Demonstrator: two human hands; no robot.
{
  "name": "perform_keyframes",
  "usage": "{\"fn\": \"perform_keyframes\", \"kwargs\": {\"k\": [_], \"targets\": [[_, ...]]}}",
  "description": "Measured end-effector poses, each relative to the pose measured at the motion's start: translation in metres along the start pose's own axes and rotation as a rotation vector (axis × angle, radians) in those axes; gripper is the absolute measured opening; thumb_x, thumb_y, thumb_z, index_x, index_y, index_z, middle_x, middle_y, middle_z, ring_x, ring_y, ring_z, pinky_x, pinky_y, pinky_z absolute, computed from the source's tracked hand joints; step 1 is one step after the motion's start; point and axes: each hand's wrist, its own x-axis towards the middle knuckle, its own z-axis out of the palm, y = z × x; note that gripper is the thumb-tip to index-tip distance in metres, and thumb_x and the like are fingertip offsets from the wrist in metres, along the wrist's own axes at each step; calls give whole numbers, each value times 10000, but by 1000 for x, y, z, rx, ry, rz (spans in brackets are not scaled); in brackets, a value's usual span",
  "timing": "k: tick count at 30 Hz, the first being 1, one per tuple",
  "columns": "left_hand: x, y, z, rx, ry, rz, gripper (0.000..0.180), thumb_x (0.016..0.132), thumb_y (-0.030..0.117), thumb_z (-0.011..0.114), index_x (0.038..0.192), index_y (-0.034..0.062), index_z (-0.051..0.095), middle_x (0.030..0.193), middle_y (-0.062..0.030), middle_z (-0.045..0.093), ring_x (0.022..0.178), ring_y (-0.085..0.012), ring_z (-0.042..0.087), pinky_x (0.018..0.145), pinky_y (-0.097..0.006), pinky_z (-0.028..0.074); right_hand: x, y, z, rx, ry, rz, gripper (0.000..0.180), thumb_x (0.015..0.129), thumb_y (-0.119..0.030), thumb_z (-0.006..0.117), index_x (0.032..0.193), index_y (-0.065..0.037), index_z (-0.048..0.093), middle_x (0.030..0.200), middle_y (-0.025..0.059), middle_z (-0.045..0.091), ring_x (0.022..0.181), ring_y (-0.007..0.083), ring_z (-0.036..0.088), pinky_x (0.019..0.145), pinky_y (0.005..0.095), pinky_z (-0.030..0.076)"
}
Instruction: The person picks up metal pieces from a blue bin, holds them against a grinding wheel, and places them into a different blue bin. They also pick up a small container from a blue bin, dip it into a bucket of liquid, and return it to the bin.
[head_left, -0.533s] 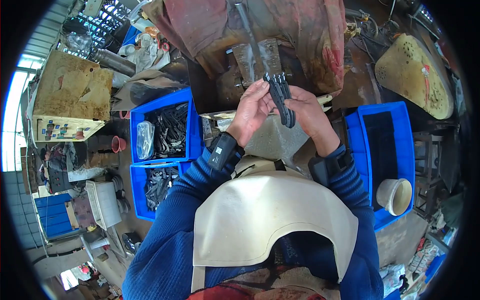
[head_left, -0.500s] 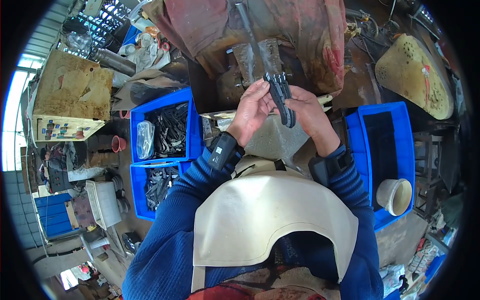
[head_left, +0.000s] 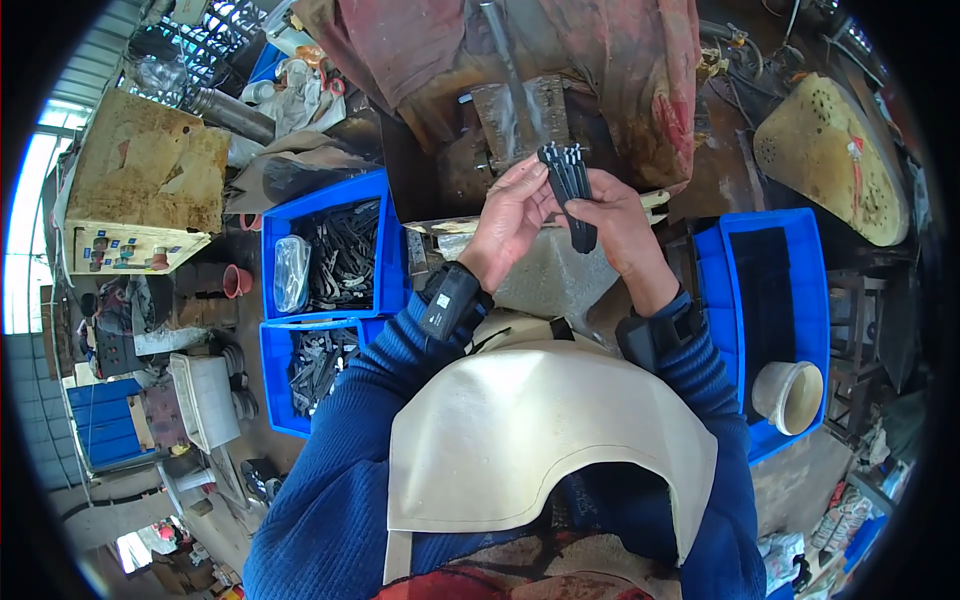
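A small bundle of slim black pieces with shiny metal tips (head_left: 570, 192) is held between my two hands, tips pointing away from me. My left hand (head_left: 510, 215) grips its left side, thumb near the upper end. On the other side my right hand (head_left: 622, 225) has its thumb pressed on the pieces and its fingers behind them. The exact kind of these pieces is hard to make out. Just beyond my hands is a worn metal block (head_left: 490, 115) with a grey pipe (head_left: 503, 45) above it, inside a cloth-draped housing.
At left, two blue bins (head_left: 393, 250) hold many black parts; a clear plastic packet (head_left: 292, 270) lies in the farther one. Another blue bin (head_left: 708, 290) at right holds dark contents and a pale bucket (head_left: 787, 395). A rusty control box (head_left: 140, 175) stands far left. Stained cloth (head_left: 640, 70) hangs ahead.
The black pieces have shifted slightly right and turned in my fingers, now nearer upright and closer together. My hands keep hold of them with only small movement.
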Motion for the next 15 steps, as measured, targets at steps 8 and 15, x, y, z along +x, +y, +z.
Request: {"fn": "perform_keyframes", "kwargs": {"k": [8,15], "targets": [[0,-3,-2,62,15,-7,259,982,141,518,1210,28,562,1044,-74,655,884,-153,644,764,-310,549,0,-2,-5,-36,-38,29,385,829,34,604,1211,35,555,1054,93,664,918,172,662,799,303,540],[-11,2,9,215,30,-84,275,967,151,546,1214,33,573,1002,-72,644,829,-171,636,700,-329,533,5,6,2,-177,-43,12,299,825,21,562,1120,14,613,944,49,675,815,112,640,691,233,492]]}}
